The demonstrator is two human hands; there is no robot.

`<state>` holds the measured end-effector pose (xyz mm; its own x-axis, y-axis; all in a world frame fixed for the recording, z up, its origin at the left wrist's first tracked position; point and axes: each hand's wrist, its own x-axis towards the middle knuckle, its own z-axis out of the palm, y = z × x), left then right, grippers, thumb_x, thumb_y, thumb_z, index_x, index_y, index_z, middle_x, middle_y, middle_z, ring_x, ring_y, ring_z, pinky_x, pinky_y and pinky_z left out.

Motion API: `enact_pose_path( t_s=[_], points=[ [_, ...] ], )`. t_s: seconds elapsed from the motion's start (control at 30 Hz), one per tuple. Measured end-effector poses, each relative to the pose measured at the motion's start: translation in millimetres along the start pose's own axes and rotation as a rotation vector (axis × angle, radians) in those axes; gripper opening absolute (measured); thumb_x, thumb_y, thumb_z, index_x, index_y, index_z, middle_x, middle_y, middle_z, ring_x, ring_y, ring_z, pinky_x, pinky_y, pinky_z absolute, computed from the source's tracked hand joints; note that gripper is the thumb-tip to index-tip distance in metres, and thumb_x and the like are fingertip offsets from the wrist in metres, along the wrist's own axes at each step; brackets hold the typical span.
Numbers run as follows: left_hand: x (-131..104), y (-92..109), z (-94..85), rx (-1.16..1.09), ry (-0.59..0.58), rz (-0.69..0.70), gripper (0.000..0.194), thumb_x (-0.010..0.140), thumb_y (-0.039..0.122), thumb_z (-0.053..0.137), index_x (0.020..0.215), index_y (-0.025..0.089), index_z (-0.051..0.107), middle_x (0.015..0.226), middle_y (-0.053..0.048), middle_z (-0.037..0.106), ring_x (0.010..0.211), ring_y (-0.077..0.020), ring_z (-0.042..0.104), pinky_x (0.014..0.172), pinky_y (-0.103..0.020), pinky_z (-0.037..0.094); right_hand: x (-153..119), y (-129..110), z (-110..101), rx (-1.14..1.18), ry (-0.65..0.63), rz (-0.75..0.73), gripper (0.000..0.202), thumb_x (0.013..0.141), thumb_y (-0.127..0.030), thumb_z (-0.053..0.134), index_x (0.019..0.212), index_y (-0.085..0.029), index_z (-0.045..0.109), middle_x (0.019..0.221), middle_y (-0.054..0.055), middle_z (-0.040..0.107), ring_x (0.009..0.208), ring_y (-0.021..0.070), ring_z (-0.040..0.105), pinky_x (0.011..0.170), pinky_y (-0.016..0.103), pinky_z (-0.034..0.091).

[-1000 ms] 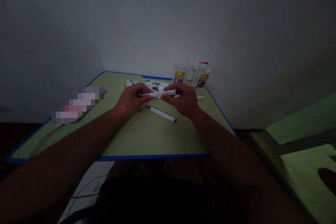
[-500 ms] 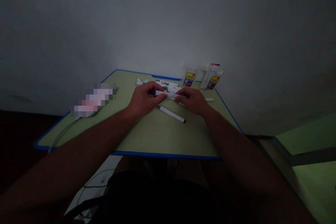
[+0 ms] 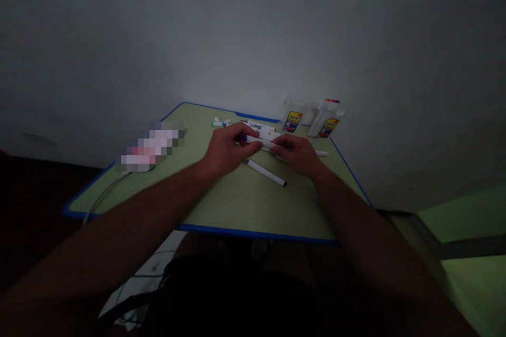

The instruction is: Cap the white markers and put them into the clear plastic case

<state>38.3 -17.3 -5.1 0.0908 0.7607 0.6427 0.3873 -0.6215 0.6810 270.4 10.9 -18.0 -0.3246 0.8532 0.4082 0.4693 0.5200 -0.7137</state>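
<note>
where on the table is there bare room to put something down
The widest bare patch of the table lies between the white marker with the black end and the front blue edge. Another separates the blurred item from the left hand. Crowded: behind it and the right hand, with loose markers, and at back right, with clear plastic cases.

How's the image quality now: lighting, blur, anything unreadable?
Head view: dim overall, the lap nearly black; head view: the held marker shows, but fine print on the pouch labels is unreadable; head view: a pixelated patch masks detail on the table's left.
</note>
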Motion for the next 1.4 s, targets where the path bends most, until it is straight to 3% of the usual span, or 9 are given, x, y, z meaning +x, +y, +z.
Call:
enact_pose_path(
  t_s=[0.37, 0.53, 0.83, 1.2, 1.4],
  points=[
    [2, -5, 0.7, 0.011, -0.012, -0.082, 0.018, 0.074, 0.030, 0.079, 0.087, 0.018, 0.076, 0.069, 0.001, 0.069, 0.062, -0.0134, 0.057, 0.059, -0.026, 0.043, 0, 0, -2, -0.042, 0.072, -0.020, 0.020, 0.082, -0.037, 0.071, 0.090, -0.021, 0.077, 0.085, 0.002, 0.075, 0.074, 0.0168, 0.062, 0.073, 0.032, 0.048],
    [3, -12, 2.1, 0.031, -0.050, -0.111, 0.014, 0.079, 0.029, 0.075, 0.088, 0.018, 0.074, 0.077, -0.001, 0.072, 0.067, -0.0149, 0.060, 0.064, -0.028, 0.046, 0, -2, -3, -0.087, 0.153, -0.065, 0.019, 0.081, -0.038, 0.072, 0.089, -0.021, 0.076, 0.089, 0.004, 0.076, 0.075, 0.0180, 0.063, 0.074, 0.033, 0.049],
    [4, -22, 4.6, -0.003, -0.071, -0.097, 0.009, 0.082, 0.025, 0.071, 0.090, 0.019, 0.069, 0.087, -0.002, 0.071, 0.078, -0.0171, 0.063, 0.072, -0.031, 0.047, -1, -9, 0, -0.102, 0.169, -0.088, 0.015, 0.081, -0.033, 0.072, 0.090, -0.021, 0.076, 0.087, 0.003, 0.075, 0.072, 0.0170, 0.062, 0.070, 0.031, 0.048],
    [6, -23, 2.8, -0.129, -0.050, -0.164, 0.016, 0.076, 0.026, 0.078, 0.088, 0.018, 0.074, 0.086, -0.004, 0.075, 0.074, -0.0169, 0.065, 0.071, -0.032, 0.050, -2, -11, 0, -0.081, 0.164, -0.058, 0.015, 0.081, -0.033, 0.070, 0.090, -0.021, 0.074, 0.085, 0.003, 0.074, 0.068, 0.0162, 0.060, 0.069, 0.032, 0.049],
    [8, -23, 1.5, -0.278, -0.078, -0.231, 0.022, 0.072, 0.024, 0.077, 0.093, 0.018, 0.075, 0.092, -0.005, 0.076, 0.068, -0.0141, 0.063, 0.065, -0.030, 0.050, -1, -8, -1, -0.029, 0.177, -0.025, 0.017, 0.077, -0.025, 0.068, 0.093, -0.020, 0.072, 0.090, 0.005, 0.074, 0.074, 0.0176, 0.063, 0.071, 0.033, 0.051]
  ],
)
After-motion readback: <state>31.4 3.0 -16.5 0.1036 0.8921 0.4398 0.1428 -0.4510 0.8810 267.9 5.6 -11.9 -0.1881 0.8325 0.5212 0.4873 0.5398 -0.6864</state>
